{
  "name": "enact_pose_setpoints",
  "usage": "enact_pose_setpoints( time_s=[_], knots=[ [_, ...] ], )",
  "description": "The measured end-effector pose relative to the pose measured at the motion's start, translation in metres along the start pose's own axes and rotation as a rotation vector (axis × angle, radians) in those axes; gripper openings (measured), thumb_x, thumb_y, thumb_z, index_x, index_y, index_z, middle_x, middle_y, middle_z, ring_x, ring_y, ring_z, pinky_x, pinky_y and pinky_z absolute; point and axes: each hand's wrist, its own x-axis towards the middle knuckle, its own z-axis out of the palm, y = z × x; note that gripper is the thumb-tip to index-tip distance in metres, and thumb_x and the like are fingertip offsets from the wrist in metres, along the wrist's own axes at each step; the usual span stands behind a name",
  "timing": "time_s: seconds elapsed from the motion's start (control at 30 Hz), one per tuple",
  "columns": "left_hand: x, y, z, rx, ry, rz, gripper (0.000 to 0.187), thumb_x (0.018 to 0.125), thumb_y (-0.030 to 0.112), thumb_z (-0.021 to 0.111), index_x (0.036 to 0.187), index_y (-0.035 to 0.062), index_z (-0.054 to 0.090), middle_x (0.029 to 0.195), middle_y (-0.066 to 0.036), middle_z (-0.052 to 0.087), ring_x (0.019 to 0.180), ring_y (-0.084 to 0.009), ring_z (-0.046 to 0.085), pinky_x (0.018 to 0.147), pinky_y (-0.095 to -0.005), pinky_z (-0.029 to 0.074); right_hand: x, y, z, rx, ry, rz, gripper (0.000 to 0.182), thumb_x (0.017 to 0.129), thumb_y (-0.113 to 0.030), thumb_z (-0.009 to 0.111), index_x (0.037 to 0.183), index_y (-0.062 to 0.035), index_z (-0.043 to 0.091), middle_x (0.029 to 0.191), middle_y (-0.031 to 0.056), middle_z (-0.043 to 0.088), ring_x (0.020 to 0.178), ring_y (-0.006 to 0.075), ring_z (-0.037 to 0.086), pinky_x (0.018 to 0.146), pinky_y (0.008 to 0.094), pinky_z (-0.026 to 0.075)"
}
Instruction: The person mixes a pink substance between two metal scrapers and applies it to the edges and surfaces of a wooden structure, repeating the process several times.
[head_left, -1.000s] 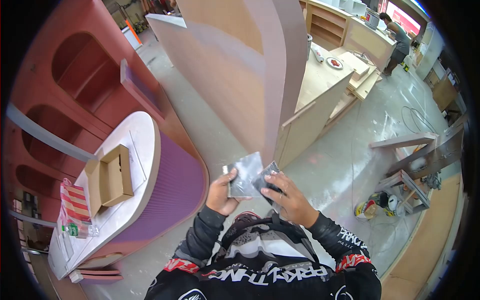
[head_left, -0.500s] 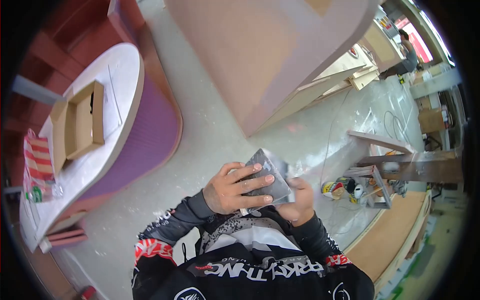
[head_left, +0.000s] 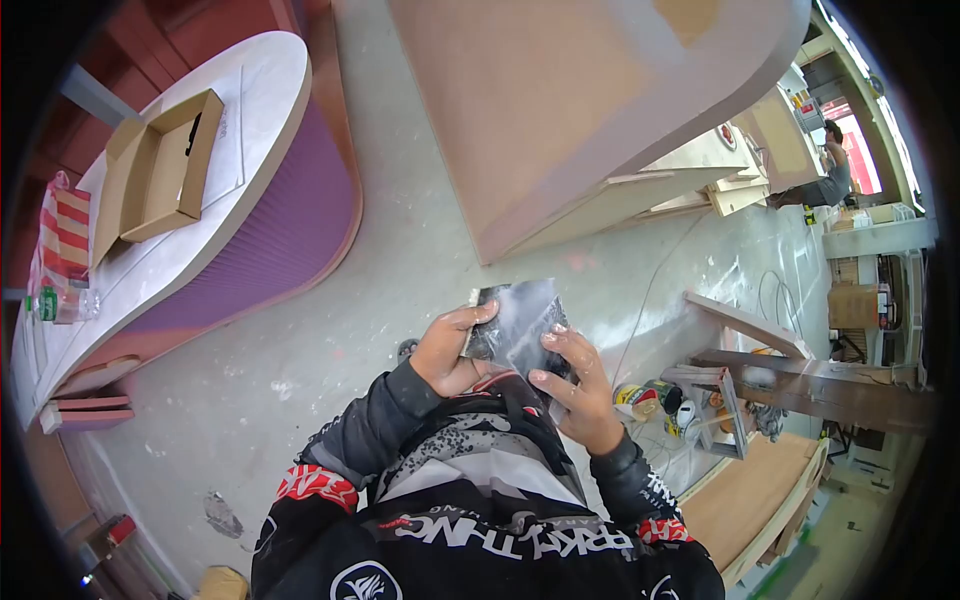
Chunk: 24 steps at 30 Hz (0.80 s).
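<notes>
A dark grey sheet with whitish dust on its face (head_left: pixel 522 318) is held between my two hands in front of my torso. My left hand (head_left: pixel 449 347) grips its left edge, thumb on top and the other fingers underneath. On the right side my right hand (head_left: pixel 584 386) has its fingertips on the sheet's edge, thumb and finger bent around it. Whitish dust marks the fingertips. What lies under the sheet is hidden.
A curved white-topped counter (head_left: pixel 262 75) on the left bears an open cardboard box (head_left: pixel 160 180) and a bottle (head_left: pixel 68 304). A large curved panel (head_left: pixel 560 110) stands ahead. Right are cans (head_left: pixel 640 397), a wooden beam (head_left: pixel 820 385) and a distant person (head_left: pixel 832 175).
My left hand has moved from flat across the sheet's face to its left edge. The sheet has turned, showing its dusty face, and my right fingers have come onto its right side.
</notes>
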Motion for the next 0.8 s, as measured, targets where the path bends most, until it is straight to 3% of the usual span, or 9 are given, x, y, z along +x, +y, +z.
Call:
enact_pose_setpoints(
  time_s=[0.27, 0.3, 0.37, 0.43, 0.5, 0.53, 0.63, 0.73, 0.8],
  knots=[
    [0.064, -0.034, 0.043, 0.193, 0.01, 0.207, 0.035, 0.097, 0.019, 0.053, 0.123, -0.0044, 0.052, 0.114, -0.014, 0.063, 0.096, -0.0251, 0.067, 0.089, -0.0384, 0.053, -0.06, 0.119, -0.057, 0.142, 0.041, 0.349, 0.046, 0.076, 0.015, 0.046, 0.116, -0.003, 0.062, 0.121, 0.0195, 0.06, 0.114, 0.0374, 0.057, 0.099, 0.0471, 0.044],
    [0.077, -0.046, 0.054, 0.636, 0.047, 0.574, 0.038, 0.099, 0.021, 0.051, 0.126, -0.0067, 0.05, 0.116, -0.015, 0.063, 0.099, -0.0268, 0.066, 0.09, -0.0385, 0.052, -0.069, 0.13, -0.066, 0.146, 0.084, 0.354, 0.046, 0.076, 0.015, 0.046, 0.116, -0.003, 0.062, 0.121, 0.0195, 0.06, 0.114, 0.0374, 0.057, 0.099, 0.0471, 0.044],
    [0.098, -0.075, 0.072, 1.145, -0.011, 1.012, 0.043, 0.1, 0.024, 0.048, 0.133, -0.0037, 0.047, 0.125, -0.021, 0.06, 0.11, -0.0327, 0.062, 0.095, -0.0422, 0.047, -0.084, 0.138, -0.09, 1.577, 0.597, 0.979, 0.041, 0.082, 0.008, 0.046, 0.119, -0.0018, 0.058, 0.117, 0.0154, 0.062, 0.111, 0.0327, 0.061, 0.099, 0.0418, 0.046],
    [0.141, -0.08, 0.091, 1.451, -0.562, 1.431, 0.036, 0.095, 0.019, 0.056, 0.13, 0.0098, 0.056, 0.128, -0.019, 0.06, 0.119, -0.0326, 0.057, 0.098, -0.0465, 0.043, -0.094, 0.143, -0.109, 1.775, 0.645, 0.976, 0.034, 0.088, -0.007, 0.052, 0.121, 0.0016, 0.055, 0.115, 0.0124, 0.063, 0.106, 0.0262, 0.062, 0.097, 0.0442, 0.047],
    [0.158, -0.088, 0.111, 1.811, -0.642, 1.383, 0.036, 0.09, 0.016, 0.06, 0.127, 0.0149, 0.059, 0.13, -0.015, 0.059, 0.121, -0.0327, 0.056, 0.1, -0.0475, 0.041, -0.099, 0.147, -0.122, 1.8, 0.622, 0.836, 0.034, 0.088, -0.012, 0.054, 0.119, -0.0003, 0.056, 0.114, 0.0123, 0.063, 0.105, 0.0253, 0.062, 0.095, 0.0441, 0.048],
    [0.165, -0.092, 0.12, 2.154, -0.682, 1.338, 0.038, 0.085, 0.014, 0.064, 0.123, 0.0201, 0.062, 0.132, -0.012, 0.059, 0.122, -0.0327, 0.055, 0.102, -0.0485, 0.038, -0.135, 0.189, -0.097, 0.924, 0.402, 0.793, 0.032, 0.089, -0.02, 0.055, 0.117, -0.0055, 0.058, 0.111, 0.0087, 0.064, 0.104, 0.0227, 0.062, 0.095, 0.0421, 0.048],
    [0.192, -0.1, 0.114, 2.294, -0.486, 1.224, 0.036, 0.083, 0.014, 0.061, 0.119, 0.0169, 0.063, 0.132, -0.011, 0.06, 0.123, -0.0374, 0.054, 0.102, -0.0505, 0.036, -0.088, 0.169, -0.172, 1.791, 0.619, 0.871, 0.031, 0.088, -0.021, 0.059, 0.115, -0.0072, 0.059, 0.108, 0.0059, 0.064, 0.103, 0.0198, 0.062, 0.094, 0.0385, 0.049],
    [0.197, -0.097, 0.104, 2.56, -0.293, 0.934, 0.045, 0.078, 0.006, 0.063, 0.123, 0.0145, 0.062, 0.134, -0.011, 0.059, 0.123, -0.0343, 0.053, 0.101, -0.051, 0.037, -0.118, 0.26, -0.174, 1.167, 0.595, 0.723, 0.038, 0.086, -0.012, 0.063, 0.122, -0.0025, 0.054, 0.113, 0.0062, 0.062, 0.103, 0.0199, 0.063, 0.093, 0.0356, 0.05],
    [0.194, -0.102, 0.081, 2.505, -0.12, 0.765, 0.059, 0.076, -0.001, 0.062, 0.132, 0.0169, 0.058, 0.133, -0.004, 0.059, 0.119, -0.032, 0.054, 0.101, -0.0464, 0.037, -0.097, 0.333, -0.187, 1.797, 0.746, 0.6, 0.049, 0.085, -0.01, 0.064, 0.131, 0.0007, 0.048, 0.122, 0.0083, 0.059, 0.112, 0.0193, 0.058, 0.099, 0.0363, 0.045]
  ],
)
